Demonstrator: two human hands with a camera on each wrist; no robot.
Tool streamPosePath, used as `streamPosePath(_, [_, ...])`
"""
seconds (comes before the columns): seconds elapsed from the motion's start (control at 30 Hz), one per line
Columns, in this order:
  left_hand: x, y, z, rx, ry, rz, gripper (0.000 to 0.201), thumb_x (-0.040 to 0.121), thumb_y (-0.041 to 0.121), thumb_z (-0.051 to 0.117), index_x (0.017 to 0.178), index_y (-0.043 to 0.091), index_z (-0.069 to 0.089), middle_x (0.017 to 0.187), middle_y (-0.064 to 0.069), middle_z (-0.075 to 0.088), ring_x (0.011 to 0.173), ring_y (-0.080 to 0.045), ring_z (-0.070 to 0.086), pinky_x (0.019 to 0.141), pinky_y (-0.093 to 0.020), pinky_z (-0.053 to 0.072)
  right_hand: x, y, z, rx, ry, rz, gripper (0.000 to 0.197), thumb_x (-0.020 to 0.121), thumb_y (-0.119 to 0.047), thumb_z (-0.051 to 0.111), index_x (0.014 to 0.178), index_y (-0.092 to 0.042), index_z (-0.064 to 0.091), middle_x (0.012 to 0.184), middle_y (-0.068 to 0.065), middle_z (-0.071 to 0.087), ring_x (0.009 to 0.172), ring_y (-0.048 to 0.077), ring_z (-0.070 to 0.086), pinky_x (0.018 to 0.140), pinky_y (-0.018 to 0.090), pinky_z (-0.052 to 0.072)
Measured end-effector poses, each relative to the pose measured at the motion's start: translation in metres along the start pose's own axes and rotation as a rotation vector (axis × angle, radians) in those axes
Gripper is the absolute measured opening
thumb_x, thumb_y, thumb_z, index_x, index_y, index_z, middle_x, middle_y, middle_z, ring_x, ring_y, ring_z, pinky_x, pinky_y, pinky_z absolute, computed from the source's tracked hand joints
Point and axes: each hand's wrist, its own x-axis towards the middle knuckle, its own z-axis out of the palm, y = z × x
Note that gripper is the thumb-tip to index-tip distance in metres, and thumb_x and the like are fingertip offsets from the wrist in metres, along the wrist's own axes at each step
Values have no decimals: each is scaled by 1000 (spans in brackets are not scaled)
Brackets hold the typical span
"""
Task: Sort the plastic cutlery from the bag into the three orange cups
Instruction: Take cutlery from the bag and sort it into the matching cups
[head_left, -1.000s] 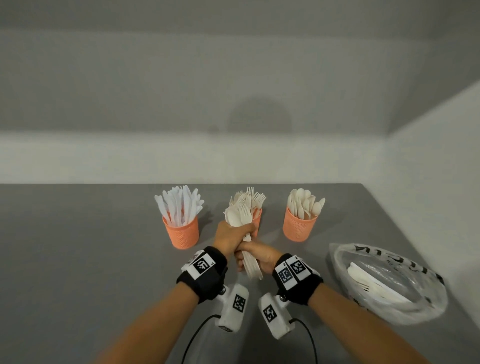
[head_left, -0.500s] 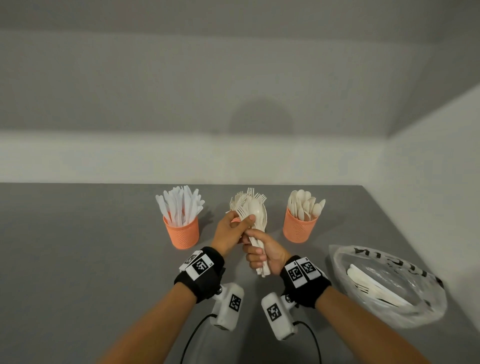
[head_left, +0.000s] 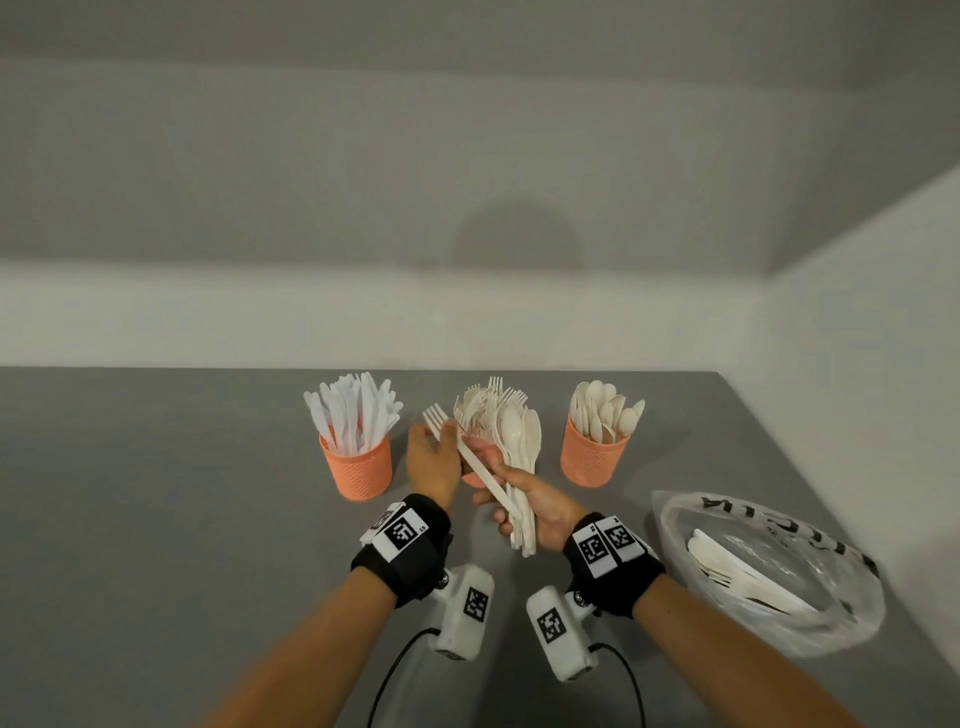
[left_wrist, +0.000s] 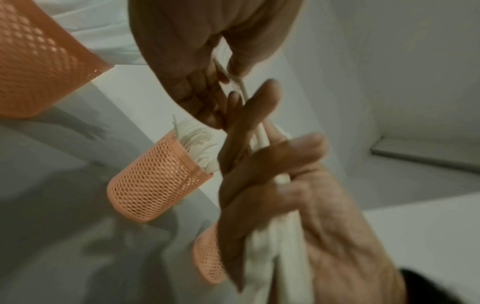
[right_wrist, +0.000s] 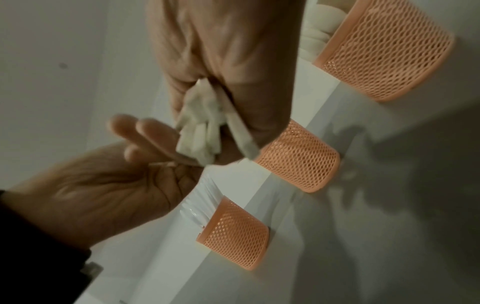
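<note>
Head view: left hand (head_left: 432, 462) pinches fork (head_left: 462, 451); right hand (head_left: 535, 512) grips spoon bundle (head_left: 519, 467) just beside.

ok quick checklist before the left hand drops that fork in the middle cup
1. Left hand grips one fork only: ok.
2. Fork clear of the right hand's bundle: not ok, its handle end still lies against the bundle.
3. Middle cup holds forks: ok, tines show above it.
4. Room in the middle cup: cannot tell, hands hide its rim.
5. Right hand holds the bundle firmly: ok.
6. Bag still holds cutlery to sort: ok.
</note>
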Motion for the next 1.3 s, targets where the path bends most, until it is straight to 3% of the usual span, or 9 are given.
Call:
streamPosePath(0.07, [3, 6, -2, -156, 60, -7, 12, 95, 24, 47, 89, 13, 47, 62, -5, 62, 55, -18, 62, 61, -36, 57, -1, 1, -3, -29, -6, 29, 27, 96, -38, 40, 106, -21, 58, 71, -1, 70, 46, 7, 58, 44, 18, 47])
streamPosePath(0.17, [4, 13, -4, -225, 48, -22, 16, 96, 15, 47, 81, 13, 42, 34, 7, 42, 30, -1, 38, 34, -15, 34, -1, 3, -6, -80, -11, 46, 24, 96, -36, 41, 105, -23, 59, 73, 0, 69, 51, 9, 61, 50, 22, 52])
streamPosePath(0.37, [-2, 9, 3, -100, -224, -203, 32, 85, 23, 63, 61, 13, 45, 41, 6, 40, 32, -5, 32, 34, -15, 27, 2, 4, -8, -74, -4, 36, 22, 98, -30, 39, 100, -20, 58, 41, -8, 40, 31, 3, 32, 37, 16, 35])
streamPosePath(0.57, [-6, 6, 3, 61, -473, -227, 36, 85, 28, 61, 54, 17, 46, 38, 6, 37, 33, -4, 26, 33, -16, 19, -2, -3, -10, -91, -55, 58, 27, 97, -36, 38, 94, -17, 57, 42, -8, 42, 30, 2, 31, 35, 15, 32])
streamPosePath(0.93, [10, 13, 7, -37, -223, -260, 32, 94, 15, 35, 66, 8, 50, 51, -2, 50, 34, -7, 41, 34, -16, 32, -3, -6, -8, -245, -37, 52, 22, 97, -32, 43, 97, -21, 62, 49, -4, 58, 32, 5, 40, 37, 15, 35])
streamPosePath(1.07, [26, 14, 3, -283, -103, -323, 31, 95, 12, 29, 73, 8, 51, 63, -4, 58, 47, -11, 43, 36, -16, 34, 0, -6, -8, -298, -13, 36, 19, 96, -28, 46, 95, -21, 64, 48, -5, 59, 36, 5, 46, 39, 16, 40])
streamPosePath(1.13, [31, 16, -1, -410, -45, -362, 30, 95, 12, 30, 72, 10, 50, 51, -1, 58, 48, -13, 48, 43, -20, 40, 2, -5, -8, -307, 35, 26, 18, 95, -26, 49, 90, -19, 65, 45, -6, 56, 36, 5, 45, 39, 17, 40])
streamPosePath(1.2, [34, 16, -2, -447, 0, -389, 33, 96, 19, 30, 68, 13, 47, 39, 3, 52, 44, -13, 50, 48, -24, 44, 4, -4, -9, -304, 96, 18, 14, 94, -20, 53, 85, -17, 64, 39, -7, 48, 32, 5, 40, 37, 16, 36])
streamPosePath(1.3, [33, 17, -1, -483, 60, -410, 43, 99, 42, 23, 74, 15, 44, 47, -1, 40, 35, -13, 45, 49, -26, 46, 6, -3, -9, -330, 135, 4, 9, 91, -12, 56, 84, -15, 60, 35, -9, 37, 29, 4, 31, 35, 14, 30])
